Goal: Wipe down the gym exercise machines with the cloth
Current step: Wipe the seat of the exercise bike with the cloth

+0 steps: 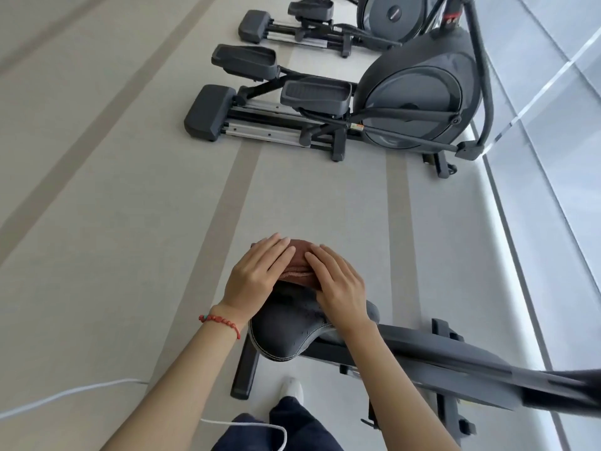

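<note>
Folded brown cloth (pixel 300 268) lies crosswise on the saddle's (pixel 289 330) far end; left hand (pixel 257 275) and right hand (pixel 338 284) press it, fingers flat, gripping nothing.

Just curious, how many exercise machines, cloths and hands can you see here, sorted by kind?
Ellipticals: 2 (near, far)
Bike: 1 (saddle)
Cloth: 1, brown, on the saddle's front
Hands: 2, left hand and right hand, both flat on the cloth
Total: 6
</note>
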`<act>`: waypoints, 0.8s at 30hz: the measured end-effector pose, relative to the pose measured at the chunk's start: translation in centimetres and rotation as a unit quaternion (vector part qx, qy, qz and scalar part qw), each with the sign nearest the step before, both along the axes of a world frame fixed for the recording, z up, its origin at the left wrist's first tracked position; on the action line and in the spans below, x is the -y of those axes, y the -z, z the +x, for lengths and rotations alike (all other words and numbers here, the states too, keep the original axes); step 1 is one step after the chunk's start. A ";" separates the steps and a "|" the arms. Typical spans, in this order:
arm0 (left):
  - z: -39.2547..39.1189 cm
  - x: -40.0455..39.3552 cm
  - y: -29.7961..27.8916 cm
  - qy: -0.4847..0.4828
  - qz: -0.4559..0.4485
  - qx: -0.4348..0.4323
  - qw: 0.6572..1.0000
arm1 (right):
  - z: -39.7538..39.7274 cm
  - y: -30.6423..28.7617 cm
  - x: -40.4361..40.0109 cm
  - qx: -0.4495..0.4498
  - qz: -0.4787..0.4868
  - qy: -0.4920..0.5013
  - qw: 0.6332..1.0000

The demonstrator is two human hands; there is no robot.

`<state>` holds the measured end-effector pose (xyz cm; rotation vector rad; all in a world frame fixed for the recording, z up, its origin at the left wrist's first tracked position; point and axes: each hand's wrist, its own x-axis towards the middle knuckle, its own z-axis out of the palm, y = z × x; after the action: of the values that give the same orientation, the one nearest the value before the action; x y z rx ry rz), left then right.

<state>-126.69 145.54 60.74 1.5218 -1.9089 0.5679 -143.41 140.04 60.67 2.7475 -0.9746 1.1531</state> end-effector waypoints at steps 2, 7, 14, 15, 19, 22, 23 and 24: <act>0.3 0.7 0.3 -0.002 0.005 -0.003 1.000 | 0.5 0.2 0.6 -0.011 0.012 0.006 1.000; 1.1 2.2 0.9 0.002 0.027 -0.006 1.000 | 1.7 0.5 1.5 -0.059 0.091 0.022 0.994; 1.3 1.1 2.5 0.034 0.102 -0.035 0.994 | 2.0 1.4 0.3 -0.097 0.118 0.042 0.987; 1.2 0.9 2.6 0.034 0.111 -0.041 0.992 | 2.0 1.5 -0.1 -0.097 0.117 0.047 0.987; 0.9 0.1 2.6 0.039 0.135 -0.055 0.989 | 2.1 2.0 -1.3 -0.096 0.134 0.079 0.983; 0.9 -0.5 2.5 0.037 0.144 -0.064 0.987 | 2.3 2.2 -2.1 -0.088 0.143 0.093 0.981; 0.9 -0.7 2.5 0.037 0.145 -0.068 0.986 | 2.4 2.2 -2.3 -0.085 0.144 0.096 0.981; 0.8 -1.0 2.6 0.037 0.146 -0.072 0.986 | 2.4 2.1 -2.5 -0.082 0.145 0.098 0.981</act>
<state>-125.86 146.49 58.18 1.6138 -1.9902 0.1450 -141.04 142.58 58.53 2.8140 -1.4529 0.7988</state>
